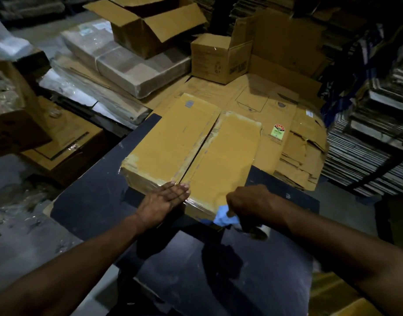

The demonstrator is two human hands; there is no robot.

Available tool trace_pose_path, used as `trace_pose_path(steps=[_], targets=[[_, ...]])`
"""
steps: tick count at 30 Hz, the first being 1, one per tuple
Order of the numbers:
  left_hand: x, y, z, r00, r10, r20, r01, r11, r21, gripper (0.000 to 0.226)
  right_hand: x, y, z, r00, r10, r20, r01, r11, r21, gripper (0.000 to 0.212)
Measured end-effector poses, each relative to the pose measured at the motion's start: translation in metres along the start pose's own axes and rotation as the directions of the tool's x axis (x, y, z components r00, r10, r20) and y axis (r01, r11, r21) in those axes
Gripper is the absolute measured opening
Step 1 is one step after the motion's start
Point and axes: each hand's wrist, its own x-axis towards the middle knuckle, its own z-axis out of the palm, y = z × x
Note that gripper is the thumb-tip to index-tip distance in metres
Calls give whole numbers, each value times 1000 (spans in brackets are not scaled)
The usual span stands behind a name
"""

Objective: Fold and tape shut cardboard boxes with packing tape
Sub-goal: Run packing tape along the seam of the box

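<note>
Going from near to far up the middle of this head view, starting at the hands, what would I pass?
Left hand pressing flat on the box's near edge and right hand gripping the tape roll → cardboard box with its centre seam → flattened cartons → small open box → large open box.

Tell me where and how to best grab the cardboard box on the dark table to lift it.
Probably grip the cardboard box by its two long sides, one hand on each, coming from the near end. It lies flat, long and shallow, with its top flaps meeting along a centre seam, so the top gives no hold. The left hand already rests flat at the near edge; the right hand holds the tape roll.
</note>
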Motion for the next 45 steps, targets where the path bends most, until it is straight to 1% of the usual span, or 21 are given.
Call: trace_pose_path(steps=[2,4,5,7,8,9,11,12,15,16,19,22,25,29,32,36,38,40,41,43,45], targets=[[0,2,-2,1000,-28,1,28,1000,-9,77,-5,3,11,1000,19,-12,-19,1000,16,33],[2,11,-10,997,-65,36,65,998,0,81,-8,2,13,998,5,-65,-3,1000,29,15],[6,19,-13,997,-65,36,64,998,28,80,-9,3,13,997,-5,-82,7,1000,31,12],[23,44,-11,1000,-16,13,15,999,49,74,-12,2,10,998,-15,-62,19,997,72,30],[32,60,-7,1000,25,12,-26,998,51,70,-13,1,9,999,-15,-47,19,997,69,35],[41,74,0,999,51,18,-52,997,54,66,-15,-1,8,999,-26,-47,29,998,57,35],[50,89,10,998,44,34,-45,998,48,61,-19,-1,10,998,-30,-52,32,998,47,21],[51,89,11,999,38,36,-39,998,40,60,-22,0,13,998,-35,-54,38,998,59,17],[51,80,10,995,48,91,-50,999,18,64,-30,9,23,998,-25,-62,31,995,91,40],[51,79,10,993,47,106,-49,999,12,65,-34,12,26,998,-12,-57,18,994,108,43],[53,78,11,992,27,120,-25,999,-21,66,-46,22,41,999,38,-25,-33,985,169,41],[50,75,14,993,25,111,-20,999,-45,68,-63,37,63,994,106,39,-112,969,221,53],[50,75,15,992,12,126,-5,999,-54,71,-75,44,75,991,128,41,-134,948,289,55],[49,74,16,993,13,116,-6,998,-58,71,-83,47,73,988,151,44,-155,894,421,51],[51,74,15,993,-1,121,8,998,-55,74,-99,57,69,986,155,58,-165,873,458,53],[46,76,14,990,-1,143,11,998,-65,71,-106,62,73,982,184,30,-168,808,565,47],[48,75,13,991,5,137,6,997,-77,71,-107,63,75,983,179,33,-167,813,557,53],[48,76,13,990,0,141,13,995,-95,67,-110,61,78,984,176,16,-162,861,482,70],[48,76,13,989,-3,147,19,994,-105,66,-112,61,79,983,185,-6,-161,870,466,74],[48,75,13,987,-2,159,22,992,-123,67,-114,65,84,981,190,-24,-156,868,472,72],[49,74,12,985,-1,172,22,992,-121,68,-114,71,89,978,205,-33,-163,856,490,62]])
